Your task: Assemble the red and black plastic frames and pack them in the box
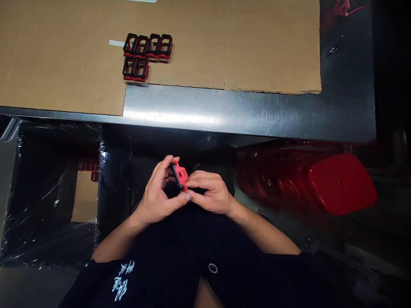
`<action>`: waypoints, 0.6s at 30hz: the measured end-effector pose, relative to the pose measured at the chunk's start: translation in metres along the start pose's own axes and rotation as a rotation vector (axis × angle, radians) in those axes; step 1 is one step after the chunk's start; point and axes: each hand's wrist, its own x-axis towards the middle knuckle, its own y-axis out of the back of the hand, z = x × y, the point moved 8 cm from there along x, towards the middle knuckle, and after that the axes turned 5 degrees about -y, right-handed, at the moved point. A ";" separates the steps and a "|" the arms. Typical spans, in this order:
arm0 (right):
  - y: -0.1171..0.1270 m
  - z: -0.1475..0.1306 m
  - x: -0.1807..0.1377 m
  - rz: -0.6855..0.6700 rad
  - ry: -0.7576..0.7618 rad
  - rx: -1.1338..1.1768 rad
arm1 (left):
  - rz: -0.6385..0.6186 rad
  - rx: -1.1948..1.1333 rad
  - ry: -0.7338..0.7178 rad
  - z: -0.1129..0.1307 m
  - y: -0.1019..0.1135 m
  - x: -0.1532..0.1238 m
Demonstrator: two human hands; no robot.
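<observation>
A small red and black plastic frame (182, 174) is held between my two hands, in front of my body and below the table edge. My left hand (158, 188) grips it by its ends, with fingers at the top and thumb at the bottom. The fingers of my right hand (210, 190) pinch its right side near the lower end. Its red side with a small hole shows; the black rim turns toward my left palm. Similar red and black frames (140, 46) stand in two rows on the cardboard (224, 47) ahead.
A metal table (250, 109) lies under the cardboard. At left, a box lined with black plastic (41, 205) holds more frames (88, 165) and a cardboard piece (85, 196). A red container (343, 184) is at right. Red scraps (343, 7) lie at the far right corner.
</observation>
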 end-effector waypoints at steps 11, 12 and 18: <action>-0.003 0.006 -0.002 -0.048 -0.049 0.113 | -0.024 0.059 -0.211 0.013 -0.003 -0.002; -0.003 0.006 -0.001 -0.050 -0.059 0.122 | -0.026 0.068 -0.221 0.012 -0.003 -0.002; -0.005 0.009 0.000 -0.105 -0.123 0.172 | -0.058 0.170 -0.295 0.008 -0.004 -0.002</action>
